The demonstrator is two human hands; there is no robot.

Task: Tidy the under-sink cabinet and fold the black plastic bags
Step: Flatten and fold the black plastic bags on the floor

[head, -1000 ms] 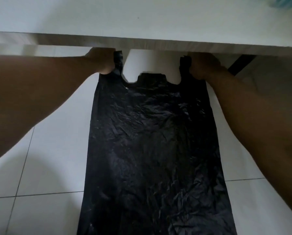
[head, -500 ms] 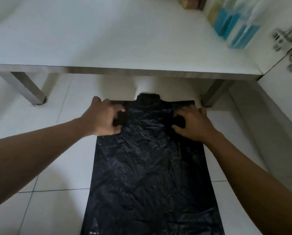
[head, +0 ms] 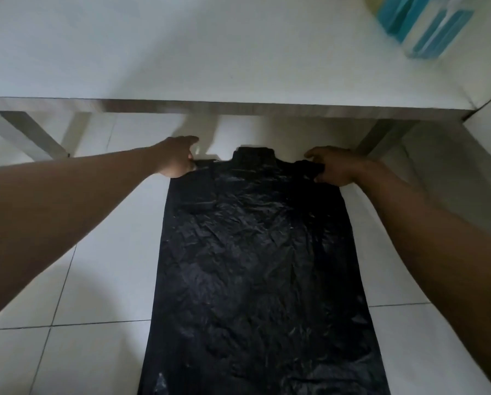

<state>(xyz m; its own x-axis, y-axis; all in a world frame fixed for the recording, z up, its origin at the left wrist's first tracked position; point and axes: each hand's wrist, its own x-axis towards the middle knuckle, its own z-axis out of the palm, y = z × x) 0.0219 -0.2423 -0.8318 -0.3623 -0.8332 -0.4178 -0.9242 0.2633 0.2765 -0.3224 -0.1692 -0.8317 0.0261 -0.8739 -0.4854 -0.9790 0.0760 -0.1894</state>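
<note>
Floor tiles [head: 96, 252] below front edge of worktop [head: 238, 107] | spreading black plastic bag [head: 255, 252] flat there for folding | touching far-left corner with loose-fingered left hand [head: 174, 158] | pinching bunched far-right corner in right hand [head: 338, 168], apparently pinning fold

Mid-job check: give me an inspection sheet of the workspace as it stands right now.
Surface: white tiled floor, with the bag lying flat on it.
Job's things: one black plastic bag, spread out lengthwise and wrinkled, with its top end near the table.
Clutter: blurred blue-and-white bottles on the table's right end.
Grippers: left hand at the bag's top-left corner, grip unclear; right hand pinches the bunched top-right corner.
Cables: nothing seen.
Surroundings: low white table beyond the bag, with legs on both sides.
</note>
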